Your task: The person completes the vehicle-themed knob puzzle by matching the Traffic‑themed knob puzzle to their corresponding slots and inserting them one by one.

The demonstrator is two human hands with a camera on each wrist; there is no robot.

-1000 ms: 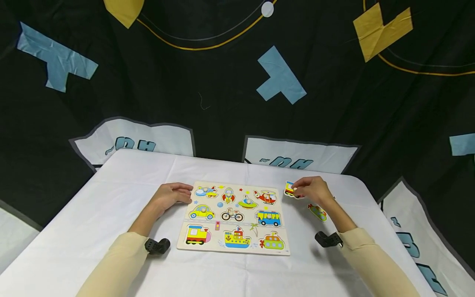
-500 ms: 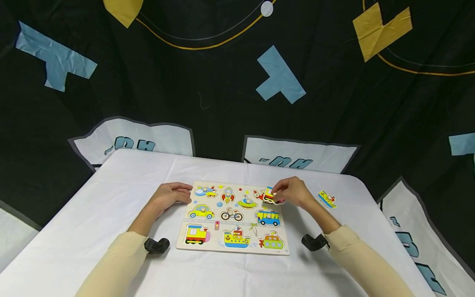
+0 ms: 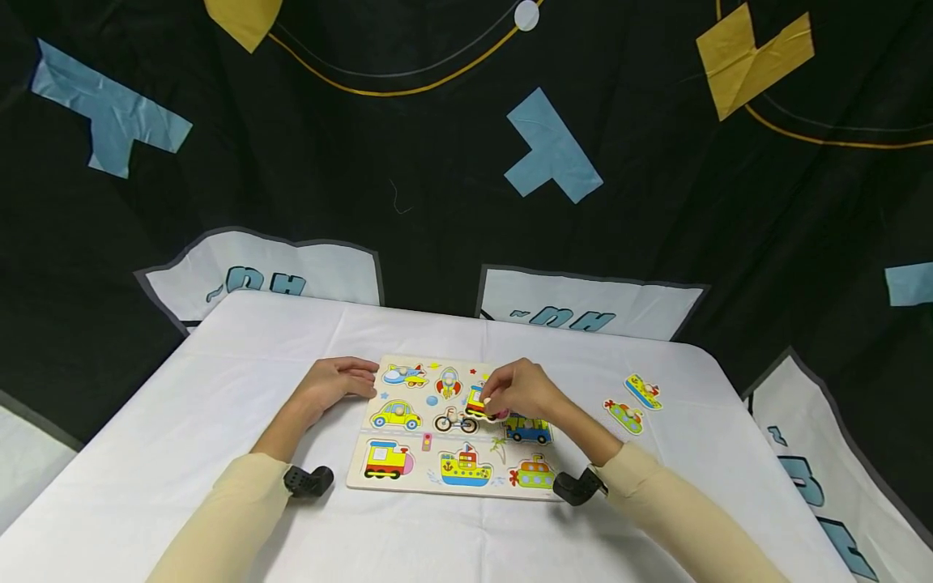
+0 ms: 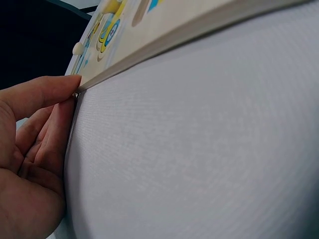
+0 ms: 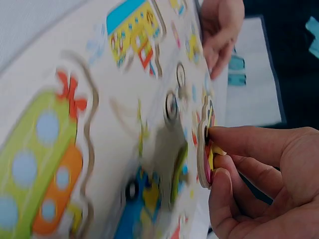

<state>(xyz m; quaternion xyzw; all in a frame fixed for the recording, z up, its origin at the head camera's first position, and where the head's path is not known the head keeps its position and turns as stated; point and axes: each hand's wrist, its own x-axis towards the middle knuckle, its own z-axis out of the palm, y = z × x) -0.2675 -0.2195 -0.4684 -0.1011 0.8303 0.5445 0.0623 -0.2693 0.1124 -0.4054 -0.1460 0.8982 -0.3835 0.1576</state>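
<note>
My right hand pinches a train puzzle piece by its small knob, over the upper middle of a wooden peg puzzle board. In the right wrist view the train piece is tilted on edge to the camera, thumb and fingers at its knob. The held piece and hand cover the flying saucer and much of the helicopter. My left hand rests at the board's left edge, thumb and fingertips touching its side; in the left wrist view the thumb meets the corner.
A ship piece and a submarine piece lie on the white tablecloth right of the board. On the board's lower row are a train picture, a ship picture and a submarine picture. A black cloth hangs behind.
My right hand has carried the train piece leftward from the table right of the board to over its upper middle. The ship and submarine pieces are now uncovered. The left hand stays put.
</note>
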